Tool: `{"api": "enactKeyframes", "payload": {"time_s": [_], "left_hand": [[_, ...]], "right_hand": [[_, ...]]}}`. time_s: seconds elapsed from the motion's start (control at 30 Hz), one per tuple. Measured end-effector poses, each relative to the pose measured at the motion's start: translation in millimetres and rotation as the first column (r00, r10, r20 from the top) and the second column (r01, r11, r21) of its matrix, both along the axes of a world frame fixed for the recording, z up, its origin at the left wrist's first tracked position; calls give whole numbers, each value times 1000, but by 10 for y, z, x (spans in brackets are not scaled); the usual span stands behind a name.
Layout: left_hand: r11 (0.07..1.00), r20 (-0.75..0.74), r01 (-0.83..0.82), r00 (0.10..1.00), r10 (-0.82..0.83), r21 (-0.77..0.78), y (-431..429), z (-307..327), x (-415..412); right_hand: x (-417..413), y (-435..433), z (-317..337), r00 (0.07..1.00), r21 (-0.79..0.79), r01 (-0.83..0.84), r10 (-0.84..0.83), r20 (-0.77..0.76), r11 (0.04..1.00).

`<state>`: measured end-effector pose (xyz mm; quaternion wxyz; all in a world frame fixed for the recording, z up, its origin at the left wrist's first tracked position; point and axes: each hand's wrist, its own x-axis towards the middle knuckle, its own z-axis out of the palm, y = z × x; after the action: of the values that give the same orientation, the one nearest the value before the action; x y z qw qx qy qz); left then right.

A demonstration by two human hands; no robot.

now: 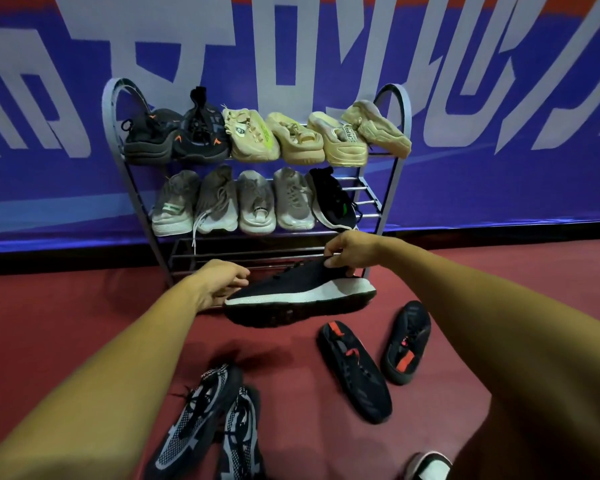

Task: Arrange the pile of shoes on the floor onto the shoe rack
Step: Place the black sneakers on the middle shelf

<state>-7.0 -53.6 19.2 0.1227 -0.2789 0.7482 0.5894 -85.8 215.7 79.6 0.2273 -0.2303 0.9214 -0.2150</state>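
Sneaker (pixel 298 292), black with a white sole, hangs sideways before the bottom shelf of the shoe rack (pixel 239 252); right hand (pixel 347 251) pinches its collar, left hand (pixel 219 284) grips its toe. Best turn it toe-inward, then lift it to the middle shelf's free right end.

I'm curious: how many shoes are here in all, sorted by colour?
Beige shoes: 4
Grey shoes: 4
Black shoes: 6, counting the white-soled black shoe held by the left hand and right hand
Black-and-grey patterned shoes: 2
Cut-off shoe at the bottom edge, colour unclear: 1
Total: 17
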Motion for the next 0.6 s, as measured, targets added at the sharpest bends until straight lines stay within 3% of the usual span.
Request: {"api": "enactKeyframes", "payload": {"time_s": [0.1, 0.2, 0.3, 0.4, 0.6], "left_hand": [[990, -44, -109, 993, 106, -86, 35, 17, 19], [995, 81, 6, 997, 2, -99, 144, 21, 165], [973, 172, 192, 962, -213, 131, 312, 38, 246], [882, 37, 233, 962, -271, 411, 476, 142, 188], [835, -73, 337, 938, -340, 436, 371, 336, 159]], "right_hand": [[46, -89, 18, 999, -11, -1, 1, 32, 1000], [117, -242, 25, 997, -53, 14, -11, 72, 999], [172, -395, 10, 985, -215, 88, -52, 167, 973], [185, -478, 70, 975, -380, 162, -88, 206, 911], [218, -461, 258, 962, -590, 223, -77, 262, 776]]}}
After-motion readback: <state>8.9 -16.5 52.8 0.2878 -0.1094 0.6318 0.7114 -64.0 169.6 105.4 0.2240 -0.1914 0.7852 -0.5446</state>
